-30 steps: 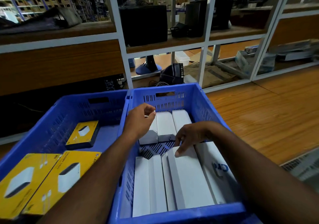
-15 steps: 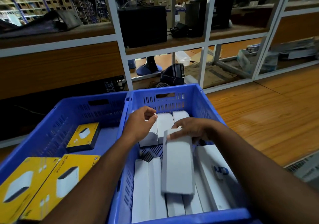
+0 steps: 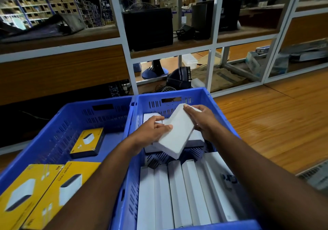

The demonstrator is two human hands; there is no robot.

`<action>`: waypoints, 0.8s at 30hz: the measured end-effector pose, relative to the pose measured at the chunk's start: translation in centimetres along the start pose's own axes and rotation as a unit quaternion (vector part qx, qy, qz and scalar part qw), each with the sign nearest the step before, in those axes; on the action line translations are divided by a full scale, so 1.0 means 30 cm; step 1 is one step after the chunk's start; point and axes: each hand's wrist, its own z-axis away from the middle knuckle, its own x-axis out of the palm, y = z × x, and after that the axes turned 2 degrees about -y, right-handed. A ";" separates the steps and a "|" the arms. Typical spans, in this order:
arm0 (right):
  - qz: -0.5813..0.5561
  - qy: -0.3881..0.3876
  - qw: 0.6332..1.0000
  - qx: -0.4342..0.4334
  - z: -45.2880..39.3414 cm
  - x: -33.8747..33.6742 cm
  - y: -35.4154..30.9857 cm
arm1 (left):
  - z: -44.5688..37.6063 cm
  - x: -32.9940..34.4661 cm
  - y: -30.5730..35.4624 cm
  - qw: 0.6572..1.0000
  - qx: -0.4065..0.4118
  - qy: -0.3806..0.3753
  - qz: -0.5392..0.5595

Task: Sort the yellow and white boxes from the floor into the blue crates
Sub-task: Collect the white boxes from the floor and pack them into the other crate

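Two blue crates stand side by side. The right crate (image 3: 193, 95) holds several white boxes (image 3: 179, 194) standing in a row near me and more flat at its far end. Over that far end both hands hold one white box (image 3: 177, 132), tilted. My left hand (image 3: 150, 131) grips its near left edge, thumb on top. My right hand (image 3: 204, 121) grips its far right end. The left crate (image 3: 58, 121) holds a small yellow box (image 3: 87, 142) and two large yellow boxes (image 3: 44, 194) lying flat near me.
A white-framed shelf unit (image 3: 124, 40) with dark equipment stands just behind the crates. Wooden floor (image 3: 275, 123) stretches to the right. A grey grated object (image 3: 316, 174) lies at the right edge.
My right hand lifted a white box out of the near row and carried it toward the crate's far end. My left hand left the far boxes and took hold of it too.
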 end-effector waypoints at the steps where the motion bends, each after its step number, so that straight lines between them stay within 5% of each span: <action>1: -0.012 -0.004 1.000 0.004 -0.002 0.008 -0.001 | 0.003 0.003 0.001 0.999 -0.012 -0.008 0.039; 10: 0.069 -0.209 0.975 -0.038 0.051 0.021 -0.027 | 0.021 -0.012 0.025 0.946 -0.054 0.003 0.319; 15: 0.184 -0.228 0.953 -0.076 0.043 0.005 -0.005 | 0.011 -0.020 0.013 0.915 -0.045 0.031 0.399; 24: 0.114 -0.254 0.960 0.007 0.056 0.002 -0.011 | -0.008 -0.005 -0.005 0.973 -0.002 0.093 0.209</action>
